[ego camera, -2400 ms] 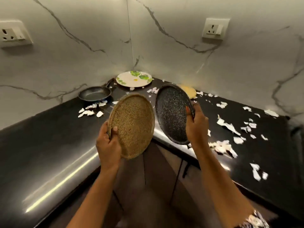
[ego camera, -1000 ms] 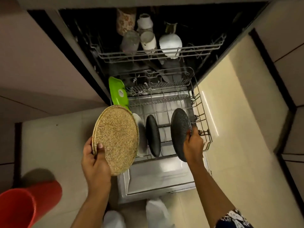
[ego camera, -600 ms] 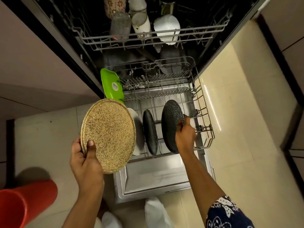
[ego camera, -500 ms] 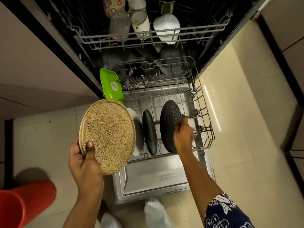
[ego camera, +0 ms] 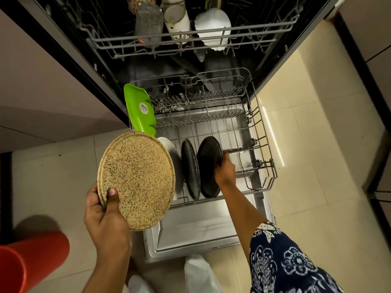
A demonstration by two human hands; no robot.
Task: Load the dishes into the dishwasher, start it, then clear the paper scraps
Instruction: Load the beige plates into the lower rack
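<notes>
The dishwasher stands open with its lower rack point(ego camera: 262, 157) pulled out over the door point(ego camera: 196, 231). My left hand point(ego camera: 105, 216) grips a tan speckled plate point(ego camera: 137, 178) by its lower rim, held up left of the rack. My right hand point(ego camera: 225, 172) holds the right edge of a black speckled plate point(ego camera: 208, 166) that stands on edge in the rack. Beside it stand another black plate point(ego camera: 190, 168), a white plate point(ego camera: 175, 159) and a green plate point(ego camera: 139, 111).
The upper rack point(ego camera: 190, 43) holds a glass point(ego camera: 149, 24), a mug point(ego camera: 177, 17) and a white bowl point(ego camera: 213, 24). A red bin point(ego camera: 29, 261) stands on the tiled floor at the lower left. Cabinet fronts flank the machine on both sides.
The view swung from the counter down to the open dishwasher. My right hand lowered the black plate into the lower rack beside the other black plate. The tan plate stays in my left hand.
</notes>
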